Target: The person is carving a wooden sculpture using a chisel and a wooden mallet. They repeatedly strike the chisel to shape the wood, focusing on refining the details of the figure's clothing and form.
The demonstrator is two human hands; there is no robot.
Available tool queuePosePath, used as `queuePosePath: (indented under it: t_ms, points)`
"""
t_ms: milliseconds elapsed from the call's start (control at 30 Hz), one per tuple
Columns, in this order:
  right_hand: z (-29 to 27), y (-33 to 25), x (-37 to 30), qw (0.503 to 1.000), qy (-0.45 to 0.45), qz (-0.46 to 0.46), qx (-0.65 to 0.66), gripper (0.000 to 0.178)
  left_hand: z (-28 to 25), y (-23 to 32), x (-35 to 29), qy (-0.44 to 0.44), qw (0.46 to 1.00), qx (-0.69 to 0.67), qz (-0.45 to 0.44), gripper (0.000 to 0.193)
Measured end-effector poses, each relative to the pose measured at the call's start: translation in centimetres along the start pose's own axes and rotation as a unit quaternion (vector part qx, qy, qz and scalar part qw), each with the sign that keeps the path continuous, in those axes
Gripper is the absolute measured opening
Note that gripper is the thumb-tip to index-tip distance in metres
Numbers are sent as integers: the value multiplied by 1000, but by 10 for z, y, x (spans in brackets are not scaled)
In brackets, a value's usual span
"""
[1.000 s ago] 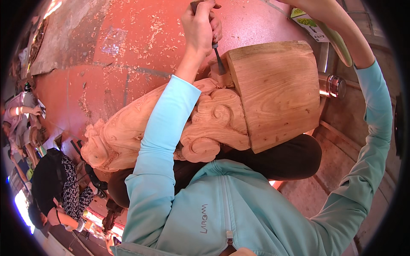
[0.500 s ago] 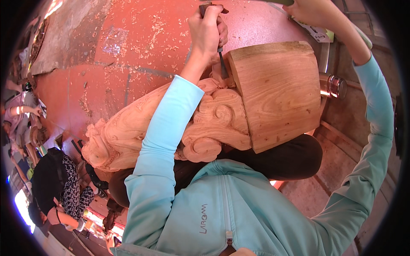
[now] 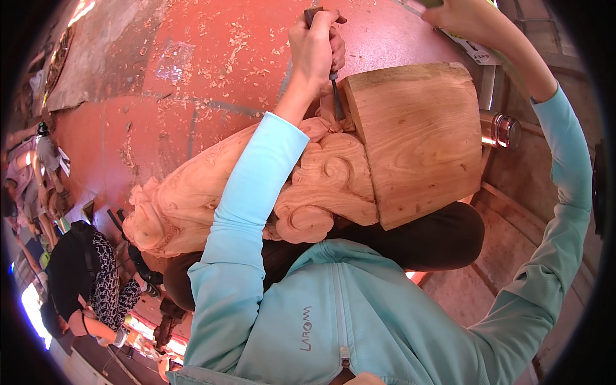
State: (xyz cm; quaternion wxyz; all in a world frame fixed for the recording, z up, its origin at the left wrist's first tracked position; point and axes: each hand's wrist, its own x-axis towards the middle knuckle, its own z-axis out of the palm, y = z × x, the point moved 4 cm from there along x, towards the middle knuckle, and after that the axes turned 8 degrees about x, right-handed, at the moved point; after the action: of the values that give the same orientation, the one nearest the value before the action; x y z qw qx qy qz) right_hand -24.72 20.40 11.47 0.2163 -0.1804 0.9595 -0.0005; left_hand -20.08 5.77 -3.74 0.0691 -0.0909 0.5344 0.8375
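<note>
Your left hand fisted round chisel, tip at scrollwork. Right hand raised, grip unclear. Carving: curls shaped, block end uncarved.

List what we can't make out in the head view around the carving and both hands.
- Chisel: its tip is hidden where it meets the wood carving, and the left hand covers most of the handle.
- Right hand: cut off by the top edge, so what it grips is not identifiable.
- Carving's underside: hidden behind the left sleeve and the lap.
- Metal cylinder: half hidden by the block.
</note>
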Motion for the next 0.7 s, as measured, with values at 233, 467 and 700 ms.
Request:
queuePosePath:
  t_ms: [233,467,700]
  points:
    - [-14,-10,-10,985,85,45,141,75,3,3,-3,-3,1000,9,-12,25]
    - [-18,-5,-11,996,27,15,80,70,-9,5,3,42,999,-6,13,24]
    - [-22,7,0,957,192,-141,167,67,-13,5,7,49,997,-15,62,23]
